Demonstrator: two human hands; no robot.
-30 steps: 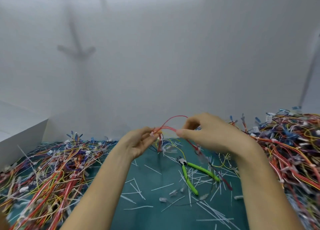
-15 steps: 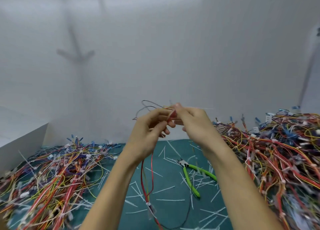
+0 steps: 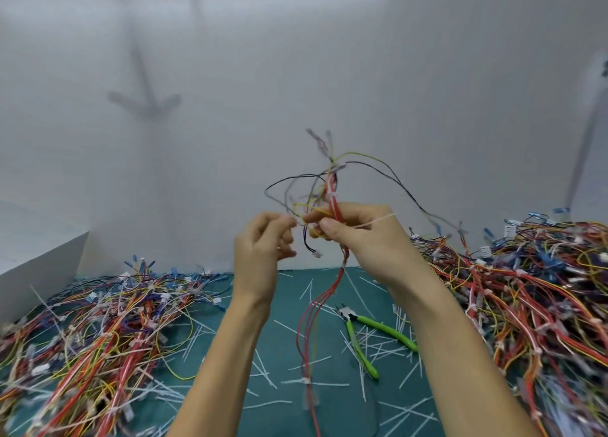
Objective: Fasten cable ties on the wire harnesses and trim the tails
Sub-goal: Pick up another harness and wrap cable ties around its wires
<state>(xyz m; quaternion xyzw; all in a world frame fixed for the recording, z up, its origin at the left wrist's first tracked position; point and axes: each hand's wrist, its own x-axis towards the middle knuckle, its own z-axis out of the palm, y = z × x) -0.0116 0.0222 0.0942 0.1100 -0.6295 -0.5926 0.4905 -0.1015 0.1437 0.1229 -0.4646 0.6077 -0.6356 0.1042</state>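
Two hands [image 3: 261, 255] [image 3: 371, 242], one held harness [image 3: 330, 292], one cutter [image 3: 381, 325], two harness heaps [image 3: 98, 338] [image 3: 543, 305].

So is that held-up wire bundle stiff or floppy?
Probably floppy: below the right hand the wire harness hangs limp toward the green mat. Likely light, since its thin strands arc upward unsupported. Loose ends splay out, so it may snag.

Person, parts in view: two limbs, entered singly.

1. Bare left hand [image 3: 263, 249] on bare left forearm [image 3: 223, 354]: uncovered from fingertips down (as far as the picture's lower edge), slender, smooth-surfaced, wrist narrow; fingertips motion-blurred, detail not legible.

2. Bare right hand [image 3: 371, 239] on bare right forearm [image 3: 460, 354]: likewise uncovered along its whole visible length, slender, smooth-surfaced, knuckles and wrist bone lightly marked.
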